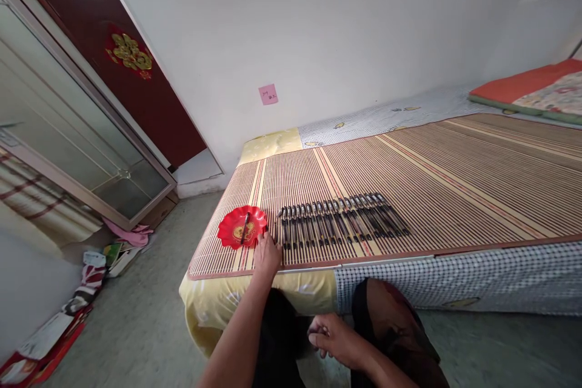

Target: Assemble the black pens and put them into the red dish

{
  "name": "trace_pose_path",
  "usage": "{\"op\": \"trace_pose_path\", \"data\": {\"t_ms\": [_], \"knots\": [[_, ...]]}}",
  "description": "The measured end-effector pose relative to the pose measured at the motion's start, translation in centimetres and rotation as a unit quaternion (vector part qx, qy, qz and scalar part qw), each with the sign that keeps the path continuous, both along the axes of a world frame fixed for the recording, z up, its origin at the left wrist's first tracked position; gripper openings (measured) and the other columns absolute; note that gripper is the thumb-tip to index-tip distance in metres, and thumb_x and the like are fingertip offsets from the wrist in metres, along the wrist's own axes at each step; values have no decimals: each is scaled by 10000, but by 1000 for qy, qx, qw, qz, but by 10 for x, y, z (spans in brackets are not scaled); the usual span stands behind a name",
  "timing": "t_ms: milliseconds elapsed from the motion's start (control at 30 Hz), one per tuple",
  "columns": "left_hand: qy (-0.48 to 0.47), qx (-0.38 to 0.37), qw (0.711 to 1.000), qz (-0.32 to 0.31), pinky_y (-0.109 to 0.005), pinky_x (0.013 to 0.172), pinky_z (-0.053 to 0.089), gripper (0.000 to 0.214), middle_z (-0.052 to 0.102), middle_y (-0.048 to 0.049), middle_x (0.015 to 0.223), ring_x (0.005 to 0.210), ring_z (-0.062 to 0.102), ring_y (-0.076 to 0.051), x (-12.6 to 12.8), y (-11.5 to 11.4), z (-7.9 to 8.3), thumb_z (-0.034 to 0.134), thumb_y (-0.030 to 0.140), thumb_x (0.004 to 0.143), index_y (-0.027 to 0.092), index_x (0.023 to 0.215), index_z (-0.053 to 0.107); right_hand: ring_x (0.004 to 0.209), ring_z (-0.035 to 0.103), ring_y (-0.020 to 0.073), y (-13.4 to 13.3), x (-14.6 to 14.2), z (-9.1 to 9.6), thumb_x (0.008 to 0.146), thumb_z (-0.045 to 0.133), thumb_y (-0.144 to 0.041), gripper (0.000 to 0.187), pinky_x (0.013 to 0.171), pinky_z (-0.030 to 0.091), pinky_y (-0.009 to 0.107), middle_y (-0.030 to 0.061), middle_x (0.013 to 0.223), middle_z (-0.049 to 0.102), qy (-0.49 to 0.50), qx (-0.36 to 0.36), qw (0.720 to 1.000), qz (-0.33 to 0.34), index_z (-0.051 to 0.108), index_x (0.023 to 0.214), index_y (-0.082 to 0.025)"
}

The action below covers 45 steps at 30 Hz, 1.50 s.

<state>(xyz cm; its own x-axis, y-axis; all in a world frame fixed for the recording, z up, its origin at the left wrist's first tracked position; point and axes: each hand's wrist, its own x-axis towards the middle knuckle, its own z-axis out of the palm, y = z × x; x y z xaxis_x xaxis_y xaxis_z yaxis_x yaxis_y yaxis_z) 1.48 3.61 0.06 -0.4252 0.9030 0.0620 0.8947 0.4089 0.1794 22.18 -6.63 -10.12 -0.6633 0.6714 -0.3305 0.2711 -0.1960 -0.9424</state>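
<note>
My left hand (267,254) rests on the bamboo mat (454,182) at the bed's front edge, fingers curled at the left end of a row of several dark pens (341,222). Whether it grips a pen is hidden by the hand. Just to its left sits a red scalloped plate (234,233) with one dark pen (245,227) lying in it. My right hand (334,339) is low between my knees, fingers curled loosely, holding nothing that I can see.
The bed has a yellow sheet (273,142) and checked cover (477,279). Folded orange bedding (531,88) lies far right. A pink note (268,94) sticks on the wall. A glass-door cabinet (68,133) and floor clutter (91,273) stand left.
</note>
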Motion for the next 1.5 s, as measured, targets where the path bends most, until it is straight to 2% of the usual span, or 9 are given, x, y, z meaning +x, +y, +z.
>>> {"op": "trace_pose_path", "data": {"t_ms": [233,433,700,933,1100,1233,1300,1400,1500], "knots": [[-12,-2,1000,11,-332,852,474,160,711,-173,1083,1061,696,-280,-3,-16,3,506,122,928,145,1047,610,578,573,112,0,0,2,810,592,-158,38,587,434,223,-33,652,602,2,5,1000,1,619,787,-171],[-26,-15,999,36,-328,807,481,182,746,-152,1018,997,713,-267,-11,-30,5,555,159,899,145,1072,607,558,562,106,0,0,3,814,584,-141,53,579,422,221,-42,628,584,2,8,1000,1,618,781,-166],[-32,-60,997,34,-335,764,500,117,773,-180,986,975,731,-305,-28,-23,10,651,203,776,146,870,689,559,552,106,-1,0,2,800,599,-142,50,586,428,218,-56,605,549,2,10,1000,-1,611,762,-174],[-25,-52,998,30,-373,874,500,188,765,-212,1070,1064,708,-330,-22,-21,8,629,163,771,124,933,716,574,555,115,-1,0,-3,791,609,-191,37,599,440,233,-39,634,578,9,18,1000,4,617,758,-177],[-52,-11,998,36,-362,875,478,133,758,-167,1014,1044,694,-308,-24,-27,3,638,176,777,155,900,685,585,555,118,-1,1,-7,794,605,-211,46,591,429,232,-32,643,587,17,19,1000,9,617,763,-179],[-107,47,992,51,-324,770,446,37,697,-75,800,877,675,-254,-33,-32,-3,640,180,774,190,776,605,598,568,128,-2,1,-10,796,603,-219,60,602,450,243,-28,645,588,25,21,999,11,606,752,-178],[-145,82,984,58,-304,716,412,130,617,-22,695,790,637,-222,-38,-34,-6,645,156,748,211,699,537,606,574,132,-2,0,-13,795,609,-220,59,604,460,245,-30,646,582,27,23,999,12,606,756,-176],[-217,142,964,65,-278,659,363,240,488,41,603,698,562,-178,-41,-35,-10,657,120,686,230,637,449,587,570,126,-2,0,-15,796,623,-221,59,584,451,239,-34,644,582,25,25,999,15,613,764,-172],[-319,193,926,67,-249,608,342,260,420,72,566,615,491,-137,-41,-34,-13,666,138,661,228,621,425,570,568,119,-1,0,-16,795,631,-229,71,576,440,232,-38,628,583,21,26,999,15,621,756,-171]]}}
